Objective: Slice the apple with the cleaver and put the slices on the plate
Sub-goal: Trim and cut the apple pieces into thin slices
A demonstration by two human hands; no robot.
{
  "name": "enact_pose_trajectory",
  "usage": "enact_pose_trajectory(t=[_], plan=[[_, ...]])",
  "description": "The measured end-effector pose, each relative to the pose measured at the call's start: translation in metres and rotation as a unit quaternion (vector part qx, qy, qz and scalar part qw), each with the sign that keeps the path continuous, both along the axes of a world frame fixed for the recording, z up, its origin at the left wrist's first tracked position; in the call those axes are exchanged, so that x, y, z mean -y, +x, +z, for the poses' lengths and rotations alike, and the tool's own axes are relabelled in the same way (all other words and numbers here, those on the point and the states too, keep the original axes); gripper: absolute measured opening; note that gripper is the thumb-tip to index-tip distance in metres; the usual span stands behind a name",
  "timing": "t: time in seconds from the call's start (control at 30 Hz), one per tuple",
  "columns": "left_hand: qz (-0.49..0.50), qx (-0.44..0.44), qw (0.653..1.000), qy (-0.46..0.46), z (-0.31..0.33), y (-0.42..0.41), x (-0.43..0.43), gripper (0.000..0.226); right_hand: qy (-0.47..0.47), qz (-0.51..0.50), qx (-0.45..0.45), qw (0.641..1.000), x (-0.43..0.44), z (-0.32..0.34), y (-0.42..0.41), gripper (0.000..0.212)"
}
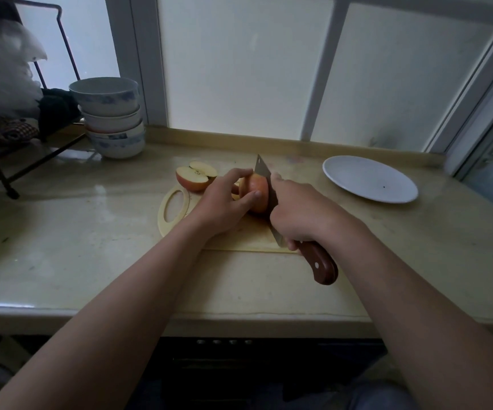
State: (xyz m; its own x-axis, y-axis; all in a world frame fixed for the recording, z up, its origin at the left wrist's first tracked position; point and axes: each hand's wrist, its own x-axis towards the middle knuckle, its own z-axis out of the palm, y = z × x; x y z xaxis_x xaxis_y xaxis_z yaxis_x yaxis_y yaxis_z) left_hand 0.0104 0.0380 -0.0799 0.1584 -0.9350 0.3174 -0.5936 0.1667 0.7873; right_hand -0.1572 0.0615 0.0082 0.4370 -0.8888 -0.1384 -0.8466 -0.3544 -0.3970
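Kitchen counter under a frosted window, cutting board in the middle. Left hand pinches an apple piece on the board, right hand grips the cleaver, blade against its right side. Mid-slice, I'd say. Two more pieces sit behind; plate is bare. Next: press straight down, fingertips tucked back.

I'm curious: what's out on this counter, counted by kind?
Bowls, stacked: 4
Plate: 1
Cutting board: 1
Cleaver: 1
Apple pieces in plain sight: 3, namely the held piece and two at the board's far edge; any under the left hand are hidden
Total: 10
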Motion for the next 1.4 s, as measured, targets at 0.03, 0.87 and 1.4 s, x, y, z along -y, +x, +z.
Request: enact_pose_trajectory(t=[0.03,0.87,1.4], plan=[[0.0,-0.002,1.0,0.001,0.0,0.0,0.0,0.056,0.003,-0.002,0.0,1.0,0.0,0.001,0.0,0.092],[0.035,-0.089,0.994,0.044,0.009,-0.001,-0.01,0.037,0.138,-0.089,0.333,0.929,0.041,-0.03,-0.062,0.068],[0.018,-0.143,0.989,0.041,0.011,0.008,-0.018,0.058,0.126,-0.064,0.413,0.9,0.05,-0.072,-0.06,0.077]])
